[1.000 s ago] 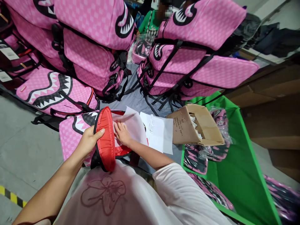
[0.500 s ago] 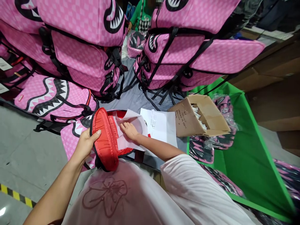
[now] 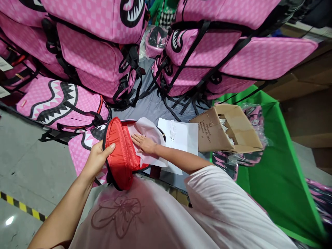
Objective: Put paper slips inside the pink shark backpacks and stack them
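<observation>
My left hand [image 3: 100, 155] grips the edge of the raised front panel of a pink checkered backpack [image 3: 77, 150], thumb on its red lining [image 3: 120, 159]. The backpack lies unzipped at the table's near edge. Inside its opening, my right hand [image 3: 144, 143] lies flat with fingers stretched out on a sheet of thin white paper [image 3: 153, 129]. That paper is crumpled and curls up on the far side. Beside the backpack, to the right, are flat white sheets [image 3: 185, 136] with a small white strip on top.
Pink backpacks stand stacked at the back left [image 3: 90, 62] and back right [image 3: 202, 48]. Another backpack [image 3: 59, 103] lies at the left. An open cardboard box [image 3: 210, 133] rests by a green bin [image 3: 269, 180] holding plastic-wrapped items. A person in green [image 3: 157, 10] is behind.
My right hand has flattened and pressed the paper within the backpack, shifting it rightward; more red lining shows. My left hand keeps its hold. The view has shifted slightly.
</observation>
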{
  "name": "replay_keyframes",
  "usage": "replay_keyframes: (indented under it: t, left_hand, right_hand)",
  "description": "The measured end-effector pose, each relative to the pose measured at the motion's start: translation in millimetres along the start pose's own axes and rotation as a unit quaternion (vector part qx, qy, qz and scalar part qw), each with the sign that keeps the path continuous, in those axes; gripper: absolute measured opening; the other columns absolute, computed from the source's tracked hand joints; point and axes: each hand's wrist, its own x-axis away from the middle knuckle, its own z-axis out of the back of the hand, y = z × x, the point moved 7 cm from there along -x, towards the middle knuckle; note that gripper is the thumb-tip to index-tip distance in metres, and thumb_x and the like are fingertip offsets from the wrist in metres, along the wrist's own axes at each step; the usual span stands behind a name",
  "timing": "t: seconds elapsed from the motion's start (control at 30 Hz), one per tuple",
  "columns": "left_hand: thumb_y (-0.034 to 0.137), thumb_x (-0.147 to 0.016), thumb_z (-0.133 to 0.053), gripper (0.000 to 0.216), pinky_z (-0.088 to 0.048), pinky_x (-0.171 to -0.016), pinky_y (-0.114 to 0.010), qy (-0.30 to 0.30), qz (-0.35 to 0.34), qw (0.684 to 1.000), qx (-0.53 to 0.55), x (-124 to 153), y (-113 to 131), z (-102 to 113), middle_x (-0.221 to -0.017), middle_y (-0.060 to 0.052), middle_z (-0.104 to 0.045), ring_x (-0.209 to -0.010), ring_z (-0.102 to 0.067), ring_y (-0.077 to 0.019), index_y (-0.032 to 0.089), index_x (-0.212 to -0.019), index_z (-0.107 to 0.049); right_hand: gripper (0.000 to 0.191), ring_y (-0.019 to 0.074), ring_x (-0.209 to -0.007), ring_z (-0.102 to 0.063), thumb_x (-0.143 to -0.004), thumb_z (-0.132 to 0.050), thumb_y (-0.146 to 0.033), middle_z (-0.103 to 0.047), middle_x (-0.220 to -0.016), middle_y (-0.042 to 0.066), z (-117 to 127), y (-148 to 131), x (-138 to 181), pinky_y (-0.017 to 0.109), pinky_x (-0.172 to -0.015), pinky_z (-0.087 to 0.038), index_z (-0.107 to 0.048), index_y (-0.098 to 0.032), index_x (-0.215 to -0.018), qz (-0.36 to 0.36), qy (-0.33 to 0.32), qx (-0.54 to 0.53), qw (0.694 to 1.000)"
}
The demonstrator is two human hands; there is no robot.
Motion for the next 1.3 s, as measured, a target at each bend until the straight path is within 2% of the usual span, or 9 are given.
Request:
replay_keyframes:
  t: [0.13,0.27,0.4,0.57,0.67,0.77,0.93,1.07,1.3]
  left_hand:
    - [0.052,-0.063,-0.087,0.059,-0.054,-0.089,-0.040,-0.003,-0.001,1.000,0.000,-1,2,-4,-0.098,-0.011,-0.077,-0.102,-0.069,-0.0327,0.013,-0.104,-0.075]
    - [0.052,-0.065,-0.085,0.057,-0.054,-0.092,-0.040,-0.012,-0.002,1.000,0.000,0,2,-6,-0.100,-0.011,-0.077,-0.105,-0.069,-0.0328,0.014,-0.107,-0.075]
    - [0.050,-0.068,-0.085,0.052,-0.053,-0.091,-0.039,-0.014,-0.003,1.000,-0.014,-2,1,-8,-0.102,-0.012,-0.077,-0.102,-0.069,-0.0319,0.013,-0.104,-0.075]
    - [0.049,-0.069,-0.084,0.051,-0.053,-0.094,-0.040,-0.013,-0.016,1.000,-0.012,-7,4,-10,-0.106,-0.012,-0.076,-0.103,-0.069,-0.0311,0.013,-0.104,-0.075]
    - [0.049,-0.066,-0.086,0.050,-0.053,-0.091,-0.039,0.000,-0.010,1.000,-0.021,-8,5,-7,-0.104,-0.011,-0.076,-0.101,-0.070,-0.0308,0.013,-0.099,-0.075]
    - [0.048,-0.066,-0.086,0.048,-0.053,-0.087,-0.037,0.000,-0.013,1.000,-0.023,-9,5,-5,-0.101,-0.011,-0.077,-0.098,-0.070,-0.0302,0.012,-0.097,-0.074]
    - [0.047,-0.067,-0.086,0.048,-0.053,-0.087,-0.037,0.000,-0.021,1.000,-0.008,-11,4,-4,-0.097,-0.010,-0.077,-0.096,-0.070,-0.0286,0.012,-0.097,-0.075]
    - [0.045,-0.066,-0.087,0.046,-0.053,-0.087,-0.036,-0.007,-0.020,1.000,0.001,-13,4,-5,-0.096,-0.010,-0.077,-0.095,-0.070,-0.0276,0.013,-0.097,-0.075]
    - [0.047,-0.063,-0.088,0.049,-0.053,-0.086,-0.036,0.007,-0.018,1.000,-0.006,-14,4,-4,-0.093,-0.009,-0.077,-0.094,-0.071,-0.0282,0.013,-0.095,-0.075]
  right_hand:
    - [0.067,0.0301,-0.154,-0.014,-0.091,-0.051,-0.016,-0.022,-0.165,0.019,14,5,-12,0.050,-0.126,-0.010,-0.033,-0.006,-0.155,-0.036,0.040,0.002,0.999]
    - [0.087,0.0345,-0.154,-0.012,-0.078,-0.071,-0.024,-0.019,-0.165,0.020,20,9,-25,0.051,-0.126,-0.002,-0.034,-0.005,-0.154,-0.014,0.048,0.008,0.999]
    - [0.095,0.0401,-0.153,-0.015,-0.068,-0.080,-0.031,-0.022,-0.164,0.021,18,10,-44,0.055,-0.124,-0.009,-0.041,-0.006,-0.150,-0.022,0.038,0.004,0.999]
    - [0.084,0.0410,-0.148,-0.026,-0.073,-0.074,-0.027,-0.031,-0.160,0.025,20,9,-73,0.057,-0.121,-0.020,-0.044,-0.005,-0.148,-0.082,0.021,0.006,0.996]
    - [0.072,0.0398,-0.150,-0.023,-0.084,-0.063,-0.032,-0.024,-0.164,0.020,28,12,-65,0.059,-0.118,-0.024,-0.044,-0.009,-0.149,-0.070,0.042,0.013,0.997]
    - [0.064,0.0360,-0.153,-0.018,-0.091,-0.054,-0.030,-0.023,-0.165,0.018,29,14,-41,0.059,-0.121,-0.017,-0.042,-0.009,-0.150,-0.033,0.078,0.030,0.996]
    - [0.067,0.0371,-0.149,-0.028,-0.086,-0.058,-0.025,-0.031,-0.161,0.022,-5,5,-11,0.060,-0.122,-0.016,-0.044,-0.007,-0.148,-0.038,0.033,0.090,0.995]
    - [0.071,0.0345,-0.153,-0.017,-0.084,-0.060,-0.022,-0.020,-0.166,0.017,-23,-5,-8,0.058,-0.125,-0.013,-0.040,-0.014,-0.153,-0.029,-0.012,0.142,0.989]
    - [0.057,0.0294,-0.152,-0.024,-0.097,-0.037,-0.014,-0.028,-0.163,0.017,-10,3,-8,0.054,-0.124,-0.018,-0.038,-0.009,-0.154,-0.005,0.015,0.121,0.993]
